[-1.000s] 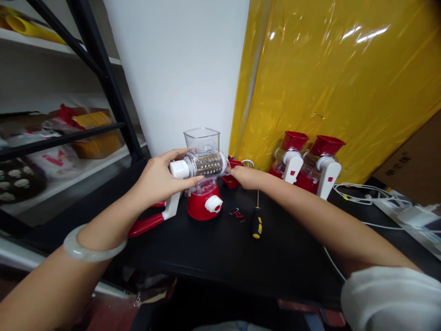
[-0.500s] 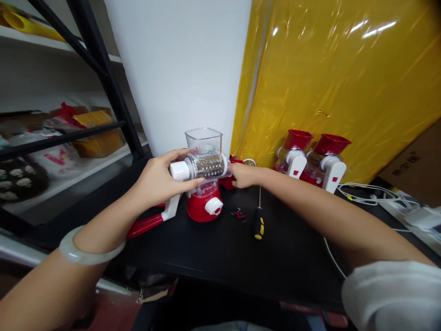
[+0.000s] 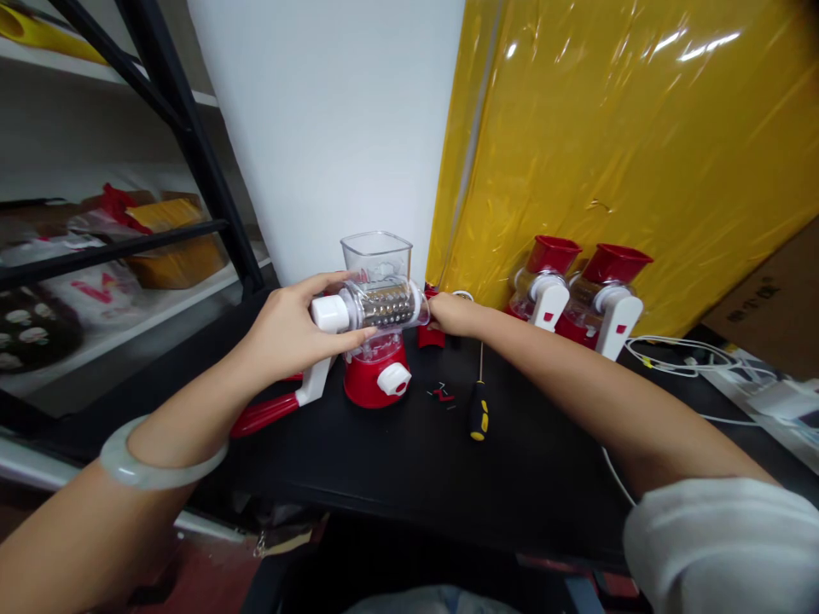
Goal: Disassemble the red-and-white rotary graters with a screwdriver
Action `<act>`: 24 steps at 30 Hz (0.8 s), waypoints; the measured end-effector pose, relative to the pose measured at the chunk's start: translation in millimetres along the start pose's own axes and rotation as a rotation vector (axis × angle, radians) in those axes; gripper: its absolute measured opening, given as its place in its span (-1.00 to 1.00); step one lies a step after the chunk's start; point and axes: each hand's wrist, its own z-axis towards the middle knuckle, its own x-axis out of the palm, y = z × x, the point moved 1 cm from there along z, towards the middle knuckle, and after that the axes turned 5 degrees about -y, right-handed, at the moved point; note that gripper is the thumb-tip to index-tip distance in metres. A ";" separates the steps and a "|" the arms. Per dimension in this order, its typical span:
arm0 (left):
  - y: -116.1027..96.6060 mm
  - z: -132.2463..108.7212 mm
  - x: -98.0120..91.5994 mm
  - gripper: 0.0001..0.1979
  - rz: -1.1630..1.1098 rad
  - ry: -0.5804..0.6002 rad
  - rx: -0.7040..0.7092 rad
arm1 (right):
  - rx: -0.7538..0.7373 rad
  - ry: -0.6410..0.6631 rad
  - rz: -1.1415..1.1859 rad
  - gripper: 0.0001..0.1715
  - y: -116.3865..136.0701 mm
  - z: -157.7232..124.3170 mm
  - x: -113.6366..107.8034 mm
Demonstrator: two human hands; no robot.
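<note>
A rotary grater (image 3: pixel 387 305) with a clear hopper, perforated metal drum and red base stands upright on the black table. My left hand (image 3: pixel 294 320) is wrapped round the left end of its drum housing, thumb in front and fingers over the top, beside the white end cap (image 3: pixel 330 314). At the housing's open right end, my right hand (image 3: pixel 453 314) is closed, its fingertips largely hidden. A red part (image 3: pixel 431 334) shows just below that hand. A crank with a red handle (image 3: pixel 265 415) lies left of the base, and a white knob (image 3: pixel 393 379) sits on its front.
A black-and-yellow screwdriver (image 3: pixel 479 411) and small red and metal pieces (image 3: pixel 441 393) lie right of the base. Two more graters (image 3: pixel 550 281) stand at the back right before yellow wrapping (image 3: pixel 614 145). White cables (image 3: pixel 678 362) lie at right; a shelf rack (image 3: pixel 192 153) is at left.
My right hand has moved slightly up and left against the housing's end, and more of the red part below shows. My left hand keeps its hold; the view has shifted a little.
</note>
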 end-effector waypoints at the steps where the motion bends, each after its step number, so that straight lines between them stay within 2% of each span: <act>1: 0.3 0.1 0.2 -0.27 0.000 -0.001 -0.001 | 0.015 -0.009 -0.004 -0.68 -0.7 0.4 1.3; 7: -0.8 -0.2 0.4 -0.28 0.003 0.005 -0.002 | 0.143 -0.057 -0.023 -0.71 -3.4 2.8 10.5; 12: -2.8 -0.4 0.2 -0.25 0.011 0.028 -0.018 | 0.192 -0.062 -0.023 -0.75 3.3 1.3 10.7; 15: -2.4 -0.9 0.0 -0.24 -0.001 0.040 -0.002 | 0.195 -0.167 0.028 -0.74 6.4 -4.9 3.3; 17: -1.5 -1.0 0.2 -0.23 -0.014 0.044 0.016 | 0.211 -0.355 0.174 -0.75 7.4 -12.8 -4.6; 20: -0.7 -0.4 1.0 -0.23 -0.033 0.056 0.019 | 0.212 -0.652 0.657 -0.70 12.5 -29.8 -13.5; 22: -2.1 0.5 1.8 -0.23 -0.051 0.061 0.024 | 0.176 -0.749 0.986 -0.55 22.4 -42.1 -14.3; 24: -5.2 1.2 2.7 -0.22 -0.073 0.061 0.046 | 0.145 -0.749 1.172 -0.44 37.7 -52.5 -11.8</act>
